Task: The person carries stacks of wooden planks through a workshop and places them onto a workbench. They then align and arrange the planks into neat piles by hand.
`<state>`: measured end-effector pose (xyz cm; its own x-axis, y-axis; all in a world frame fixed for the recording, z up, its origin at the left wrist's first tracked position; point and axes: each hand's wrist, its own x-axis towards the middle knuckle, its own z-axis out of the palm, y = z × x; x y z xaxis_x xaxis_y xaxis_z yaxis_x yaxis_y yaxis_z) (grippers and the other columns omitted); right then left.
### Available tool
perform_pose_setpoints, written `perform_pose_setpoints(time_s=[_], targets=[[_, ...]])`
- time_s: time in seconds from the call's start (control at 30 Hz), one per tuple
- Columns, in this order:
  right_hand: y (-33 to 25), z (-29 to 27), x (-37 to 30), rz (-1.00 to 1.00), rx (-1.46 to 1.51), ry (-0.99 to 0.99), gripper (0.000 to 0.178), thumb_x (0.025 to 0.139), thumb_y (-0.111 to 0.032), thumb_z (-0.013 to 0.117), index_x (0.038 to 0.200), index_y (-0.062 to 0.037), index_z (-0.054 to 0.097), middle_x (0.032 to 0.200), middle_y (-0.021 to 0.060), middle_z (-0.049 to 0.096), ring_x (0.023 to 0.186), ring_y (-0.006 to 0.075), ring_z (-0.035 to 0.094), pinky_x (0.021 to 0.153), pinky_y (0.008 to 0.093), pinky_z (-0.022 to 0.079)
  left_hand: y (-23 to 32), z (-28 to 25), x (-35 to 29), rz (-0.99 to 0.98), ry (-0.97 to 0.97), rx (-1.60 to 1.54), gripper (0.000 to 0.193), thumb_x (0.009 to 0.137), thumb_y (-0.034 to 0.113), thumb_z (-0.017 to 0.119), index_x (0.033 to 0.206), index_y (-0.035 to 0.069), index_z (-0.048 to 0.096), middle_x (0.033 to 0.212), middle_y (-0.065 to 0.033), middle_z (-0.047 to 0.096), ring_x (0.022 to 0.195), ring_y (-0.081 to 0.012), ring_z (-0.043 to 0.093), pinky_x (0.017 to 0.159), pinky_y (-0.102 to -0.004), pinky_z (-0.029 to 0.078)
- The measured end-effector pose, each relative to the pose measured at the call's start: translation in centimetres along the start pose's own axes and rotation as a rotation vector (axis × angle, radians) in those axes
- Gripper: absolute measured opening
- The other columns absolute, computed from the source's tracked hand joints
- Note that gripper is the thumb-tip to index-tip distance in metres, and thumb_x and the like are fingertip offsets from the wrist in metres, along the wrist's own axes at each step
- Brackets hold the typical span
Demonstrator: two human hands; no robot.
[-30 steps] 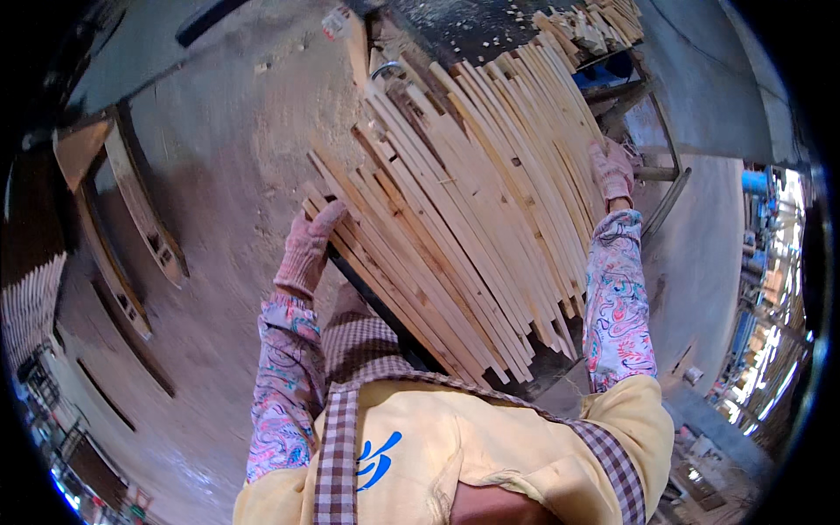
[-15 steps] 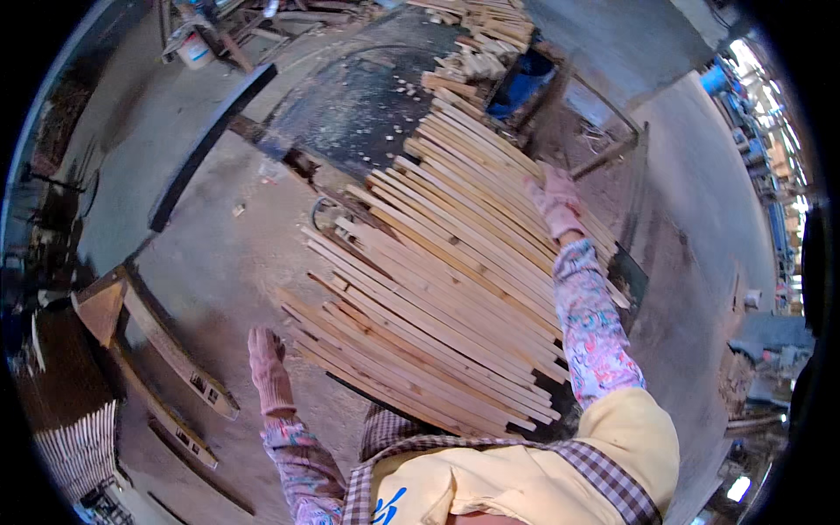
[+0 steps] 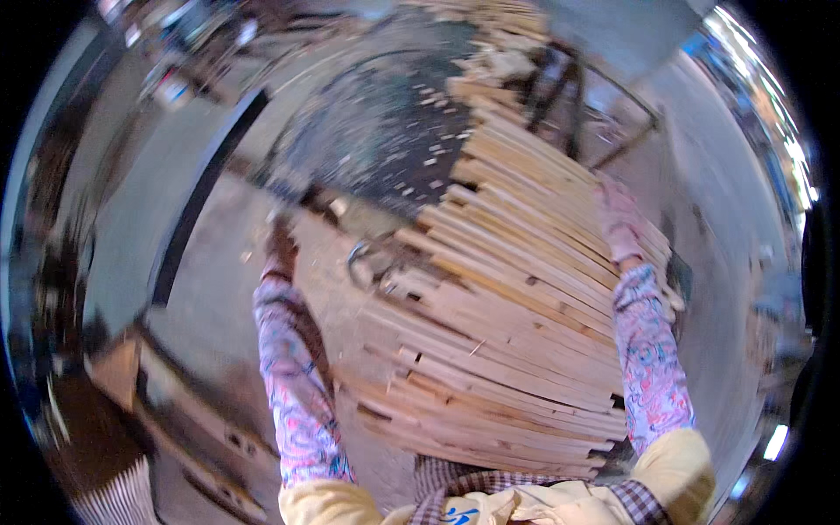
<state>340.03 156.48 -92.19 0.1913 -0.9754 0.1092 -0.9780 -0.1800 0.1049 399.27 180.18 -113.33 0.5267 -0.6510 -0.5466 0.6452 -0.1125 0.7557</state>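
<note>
Many long, narrow wooden strips [image 3: 516, 324] lie side by side in a sloping layer in front of me. My right hand [image 3: 619, 219], in a pink glove, rests on the far right part of this layer. Its fingers stretch out along the strips, and no grip around one shows. My left hand [image 3: 280, 247] reaches forward past the left ends of the strips, near a dark table edge. Motion blur smears its fingers, so whether it holds anything is unclear. Patterned sleeves cover both forearms.
A round dark tabletop [image 3: 376, 122] strewn with small wood chips stands beyond the strips. More short wood pieces [image 3: 503, 52] are heaped at the far end. A metal frame [image 3: 612, 105] stands at the far right, a long dark beam [image 3: 206, 197] at the left, and wooden beams [image 3: 201, 420] lie lower left.
My left hand has moved forward from beside the near strips toward the dark table. My right hand stays on the right side of the strips. The whole view has shifted and blurred.
</note>
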Motion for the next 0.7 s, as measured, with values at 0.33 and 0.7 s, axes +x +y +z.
perform_pose_setpoints(time_s=[0.33,0.7], targets=[[-1.3,-0.3,-0.2,0.081,0.057,-0.04,0.052,0.094,-0.052,0.047,0.131,-0.0165,0.056,0.13,0.0103,0.059,0.121,0.0313,0.054,0.104,0.044,0.039,-0.1,-2.5,3.8,-0.12,0.19,-0.163,0.015,0.093,0.024,0.061,0.103,0.013,0.065,0.08,-0.0001,0.057,0.072,-0.0171,0.052,0.083,-0.0444,0.045],[-2.4,-0.2,0.7,0.03,0.113,-0.022,0.052,0.092,-0.054,0.048,0.13,-0.0184,0.057,0.132,0.0101,0.057,0.119,0.0317,0.055,0.103,0.0446,0.039,5.1,-2.9,0.0,-0.149,0.143,0.335,0.022,0.095,0.027,0.058,0.106,0.008,0.061,0.074,-0.0024,0.049,0.067,-0.0167,0.049,0.06,-0.0339,0.042]])
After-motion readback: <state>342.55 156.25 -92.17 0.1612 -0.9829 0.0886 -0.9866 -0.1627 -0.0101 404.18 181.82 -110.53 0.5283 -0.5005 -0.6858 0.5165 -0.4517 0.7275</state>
